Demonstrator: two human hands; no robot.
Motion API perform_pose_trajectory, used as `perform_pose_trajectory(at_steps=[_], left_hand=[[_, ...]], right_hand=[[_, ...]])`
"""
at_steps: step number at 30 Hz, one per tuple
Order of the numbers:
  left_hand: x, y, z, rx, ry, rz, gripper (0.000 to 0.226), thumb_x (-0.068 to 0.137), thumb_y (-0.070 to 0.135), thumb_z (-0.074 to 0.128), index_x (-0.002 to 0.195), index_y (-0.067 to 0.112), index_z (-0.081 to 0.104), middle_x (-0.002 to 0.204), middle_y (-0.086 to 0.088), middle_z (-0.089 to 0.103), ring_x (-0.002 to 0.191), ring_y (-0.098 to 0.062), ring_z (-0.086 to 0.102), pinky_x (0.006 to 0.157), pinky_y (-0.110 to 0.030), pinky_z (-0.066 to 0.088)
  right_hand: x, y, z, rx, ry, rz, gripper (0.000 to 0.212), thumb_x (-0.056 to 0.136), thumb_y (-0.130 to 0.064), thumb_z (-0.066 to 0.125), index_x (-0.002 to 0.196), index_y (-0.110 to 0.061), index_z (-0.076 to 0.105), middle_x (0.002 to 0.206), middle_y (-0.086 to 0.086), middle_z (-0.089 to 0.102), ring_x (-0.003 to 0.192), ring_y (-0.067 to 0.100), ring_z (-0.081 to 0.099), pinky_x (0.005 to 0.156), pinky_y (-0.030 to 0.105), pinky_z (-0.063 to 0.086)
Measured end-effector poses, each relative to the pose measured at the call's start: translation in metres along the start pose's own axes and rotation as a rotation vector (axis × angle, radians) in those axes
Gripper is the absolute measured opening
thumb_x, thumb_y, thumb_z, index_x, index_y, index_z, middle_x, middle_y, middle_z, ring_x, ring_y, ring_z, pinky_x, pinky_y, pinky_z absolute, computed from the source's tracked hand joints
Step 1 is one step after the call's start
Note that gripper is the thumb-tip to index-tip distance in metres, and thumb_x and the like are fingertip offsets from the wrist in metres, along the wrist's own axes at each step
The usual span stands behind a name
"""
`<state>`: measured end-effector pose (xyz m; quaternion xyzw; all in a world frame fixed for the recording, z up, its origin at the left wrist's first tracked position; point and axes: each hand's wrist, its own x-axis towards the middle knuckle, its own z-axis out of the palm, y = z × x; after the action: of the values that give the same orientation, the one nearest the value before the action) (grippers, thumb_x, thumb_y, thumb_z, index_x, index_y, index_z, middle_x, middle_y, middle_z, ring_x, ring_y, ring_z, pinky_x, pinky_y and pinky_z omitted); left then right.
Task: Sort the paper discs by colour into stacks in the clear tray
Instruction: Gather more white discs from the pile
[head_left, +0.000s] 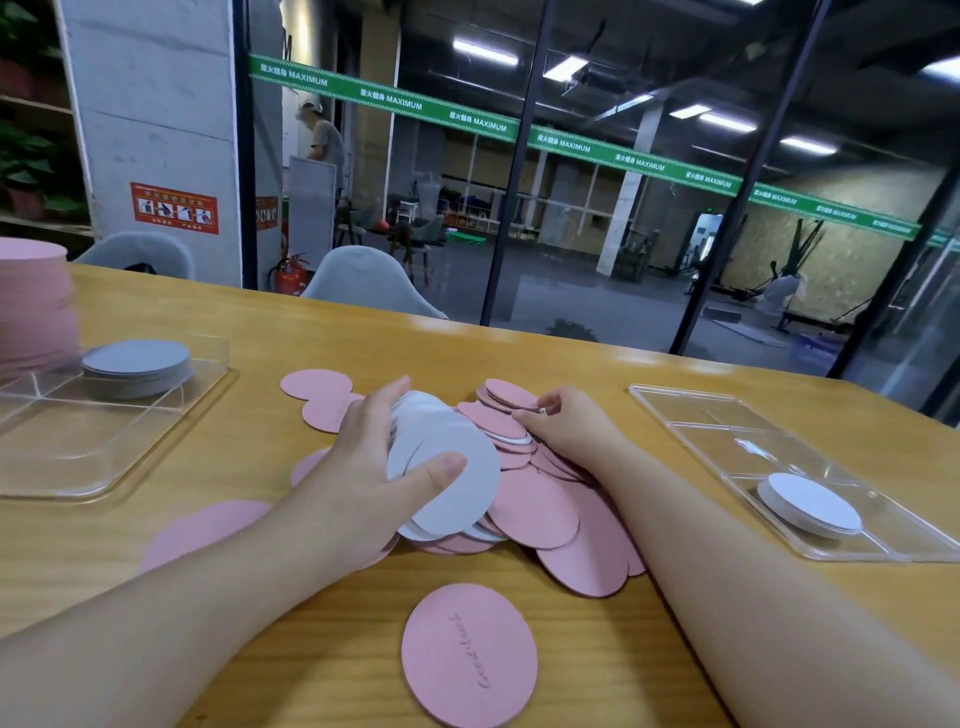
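A loose heap of pink paper discs (540, 506) with some grey ones lies in the middle of the wooden table. My left hand (363, 467) grips a fanned bunch of grey discs (452, 467), thumb on top, just above the heap. My right hand (566, 423) pinches the edge of a disc at the heap's far right side. A single pink disc (467, 652) lies apart near the front. The clear tray on the left (93, 457) holds a grey stack (136, 364) and a tall pink stack (31, 306).
A second clear tray (737, 415) on the right holds a short grey-white stack (808, 503). Two pink discs (319, 392) lie behind the heap. Grey chairs (363, 275) and a glass wall stand beyond the table's far edge, with a person far behind.
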<state>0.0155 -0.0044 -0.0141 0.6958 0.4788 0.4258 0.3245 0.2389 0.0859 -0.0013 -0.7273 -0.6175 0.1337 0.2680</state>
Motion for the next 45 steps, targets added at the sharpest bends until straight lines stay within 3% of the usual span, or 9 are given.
perform_pose_trajectory(at_steps=[5,9,13,18,26,33,37,40,45], left_hand=[[0.000,-0.001,0.000,-0.009,0.003,0.000,0.081,0.083,0.045,0.061,0.146,0.038,0.011,0.140,0.017,0.022,0.131,-0.006,0.029,0.108,-0.032,0.031],[-0.001,0.000,0.001,-0.008,0.009,0.002,0.079,0.083,0.044,0.061,0.145,0.040,0.012,0.142,0.016,0.023,0.129,-0.005,0.031,0.094,-0.020,0.036],[0.000,-0.002,0.000,-0.008,0.011,-0.006,0.078,0.082,0.046,0.061,0.144,0.040,0.014,0.142,0.016,0.025,0.128,-0.005,0.032,0.096,-0.022,0.032],[-0.001,0.001,0.001,-0.003,0.010,-0.024,0.087,0.071,0.058,0.059,0.143,0.042,0.015,0.139,0.017,0.027,0.124,-0.005,0.034,0.071,-0.009,0.036],[-0.001,0.001,0.001,0.017,0.022,-0.012,0.079,0.080,0.048,0.059,0.144,0.041,0.014,0.141,0.016,0.026,0.125,-0.006,0.033,0.095,-0.024,0.033],[-0.002,0.002,0.001,0.024,0.021,-0.008,0.077,0.082,0.046,0.060,0.144,0.040,0.015,0.140,0.016,0.027,0.125,-0.006,0.033,0.096,-0.024,0.031],[-0.002,0.000,0.000,0.012,0.017,-0.004,0.079,0.080,0.048,0.061,0.144,0.040,0.016,0.140,0.015,0.028,0.125,-0.007,0.034,0.097,-0.025,0.032],[-0.001,-0.001,0.000,-0.015,0.016,0.003,0.085,0.074,0.058,0.063,0.143,0.040,0.017,0.140,0.016,0.029,0.126,-0.005,0.034,0.097,-0.024,0.031],[0.001,-0.003,0.001,-0.018,0.014,-0.002,0.088,0.070,0.064,0.061,0.143,0.041,0.017,0.140,0.016,0.029,0.126,-0.005,0.035,0.099,-0.025,0.031]], right_hand=[[-0.001,-0.006,-0.004,-0.005,-0.039,0.005,0.051,0.082,-0.044,0.068,0.118,-0.011,0.055,0.117,0.006,0.060,0.107,0.023,0.054,0.090,0.034,0.045],[-0.001,-0.013,-0.005,-0.050,-0.062,-0.019,0.046,0.086,-0.034,0.065,0.119,-0.002,0.058,0.119,0.013,0.062,0.109,0.029,0.056,0.094,0.037,0.045],[0.001,-0.015,-0.001,-0.059,-0.028,-0.060,0.048,0.086,-0.028,0.064,0.129,-0.011,0.052,0.128,0.007,0.057,0.117,0.026,0.052,0.099,0.038,0.043],[0.002,-0.014,0.004,-0.141,-0.012,-0.094,0.042,0.090,-0.024,0.058,0.130,-0.015,0.050,0.128,0.005,0.056,0.118,0.025,0.051,0.098,0.038,0.043],[-0.003,-0.018,0.005,-0.074,0.022,-0.123,0.043,0.089,-0.017,0.061,0.128,-0.016,0.043,0.129,0.011,0.038,0.116,0.029,0.042,0.092,0.033,0.036],[-0.006,-0.020,0.005,0.053,-0.012,-0.052,0.044,0.091,-0.014,0.057,0.130,-0.006,0.037,0.125,0.012,0.050,0.106,0.026,0.050,0.077,0.028,0.036],[-0.007,-0.021,0.002,-0.031,0.006,-0.092,0.013,0.090,-0.013,0.054,0.098,-0.003,0.055,0.096,0.011,0.058,0.083,0.025,0.049,0.060,0.029,0.035],[-0.007,-0.021,-0.011,-0.028,0.024,-0.102,0.005,0.088,-0.008,0.051,0.084,-0.008,0.053,0.081,0.007,0.053,0.076,0.024,0.046,0.050,0.026,0.031],[-0.013,-0.024,-0.054,0.040,-0.069,-0.116,0.012,0.087,-0.007,0.055,0.098,-0.009,0.058,0.089,0.007,0.061,0.078,0.025,0.059,0.059,0.028,0.049]])
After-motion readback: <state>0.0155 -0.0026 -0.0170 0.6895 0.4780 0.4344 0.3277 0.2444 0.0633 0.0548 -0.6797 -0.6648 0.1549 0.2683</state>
